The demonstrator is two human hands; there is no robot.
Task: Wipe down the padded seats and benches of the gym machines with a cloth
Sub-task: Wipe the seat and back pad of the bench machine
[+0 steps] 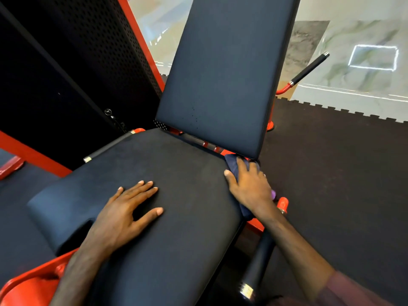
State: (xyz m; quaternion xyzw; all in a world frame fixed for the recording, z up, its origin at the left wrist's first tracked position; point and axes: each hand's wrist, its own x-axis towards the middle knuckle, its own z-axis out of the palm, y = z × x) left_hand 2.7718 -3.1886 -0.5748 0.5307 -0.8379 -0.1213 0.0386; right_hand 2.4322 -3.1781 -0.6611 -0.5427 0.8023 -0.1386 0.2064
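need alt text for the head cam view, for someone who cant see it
A person's right hand presses a dark blue cloth against the right edge of a black padded seat, near the upright backrest. Their left hand rests flat on the seat, fingers spread. The machine has a red frame.

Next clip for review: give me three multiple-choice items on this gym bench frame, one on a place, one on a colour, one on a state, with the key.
1. Where is the dark blue cloth?
A. at the right rear corner of the black padded seat
B. on the upright backrest pad
C. on the floor mat

2. What colour is the machine frame?
A. yellow
B. red
C. white

3. How does the left hand lie?
A. gripping a handle
B. in a fist
C. flat on the seat

Key: 1 A, the right hand presses the cloth there; 2 B, red bars show beside the seat; 3 C, fingers spread straight on the padding.
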